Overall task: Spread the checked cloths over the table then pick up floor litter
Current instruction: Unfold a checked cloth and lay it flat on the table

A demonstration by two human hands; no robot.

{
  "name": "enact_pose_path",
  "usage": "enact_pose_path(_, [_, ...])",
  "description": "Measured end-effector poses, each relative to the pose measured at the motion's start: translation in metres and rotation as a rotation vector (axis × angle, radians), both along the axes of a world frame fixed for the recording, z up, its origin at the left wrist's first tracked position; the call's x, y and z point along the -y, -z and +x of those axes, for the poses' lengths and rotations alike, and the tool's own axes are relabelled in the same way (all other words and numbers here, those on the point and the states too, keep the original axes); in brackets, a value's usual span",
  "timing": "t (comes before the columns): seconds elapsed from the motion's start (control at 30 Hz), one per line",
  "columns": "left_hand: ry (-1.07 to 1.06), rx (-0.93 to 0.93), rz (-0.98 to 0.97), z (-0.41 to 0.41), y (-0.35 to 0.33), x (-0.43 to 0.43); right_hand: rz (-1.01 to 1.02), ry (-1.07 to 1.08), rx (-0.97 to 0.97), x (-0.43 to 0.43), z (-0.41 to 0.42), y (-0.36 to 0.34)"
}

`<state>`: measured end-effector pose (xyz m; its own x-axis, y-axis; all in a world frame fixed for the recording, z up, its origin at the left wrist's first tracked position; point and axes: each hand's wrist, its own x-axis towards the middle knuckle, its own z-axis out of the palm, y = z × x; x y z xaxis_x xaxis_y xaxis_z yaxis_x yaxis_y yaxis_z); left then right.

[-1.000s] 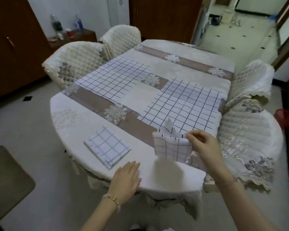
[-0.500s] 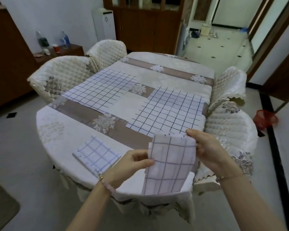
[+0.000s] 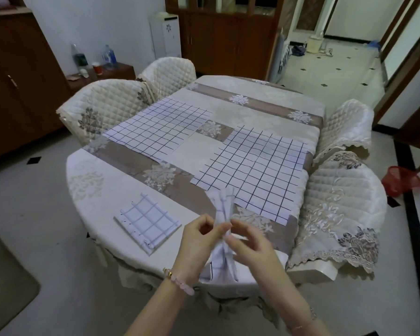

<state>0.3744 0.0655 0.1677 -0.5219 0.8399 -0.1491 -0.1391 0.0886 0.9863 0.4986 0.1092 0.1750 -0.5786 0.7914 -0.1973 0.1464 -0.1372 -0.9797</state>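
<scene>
The left hand [image 3: 199, 241] and right hand [image 3: 250, 246] pinch a bunched cloth [image 3: 222, 204] between curled fingers over the table's [image 3: 95, 180] near edge; its long axis stands roughly upright.

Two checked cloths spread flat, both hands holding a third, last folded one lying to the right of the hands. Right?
No. The folded cloth lies left of the hands, not right; the head view shows it. The rest stands: the left spread cloth and right spread cloth lie flat, and the left hand and right hand hold a bunched third cloth.
</scene>
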Motion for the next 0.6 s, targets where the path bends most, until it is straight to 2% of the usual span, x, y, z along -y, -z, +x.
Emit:
enact_pose_path(0.1, [0.082,0.031,-0.009,-0.001,0.000,0.003,0.049,-0.034,0.014,0.003,-0.006,0.001])
enact_pose_path(0.27, [0.077,0.078,0.008,-0.014,0.000,0.013,-0.001,0.123,-0.005,-0.010,0.005,0.007])
enact_pose_path(0.43, [-0.105,0.066,-0.097,-0.052,0.017,0.032,-0.039,0.239,0.024,-0.041,0.027,0.016])
enact_pose_path(0.6, [-0.265,0.101,-0.162,-0.075,0.040,0.044,-0.034,0.249,0.071,-0.057,0.041,0.030])
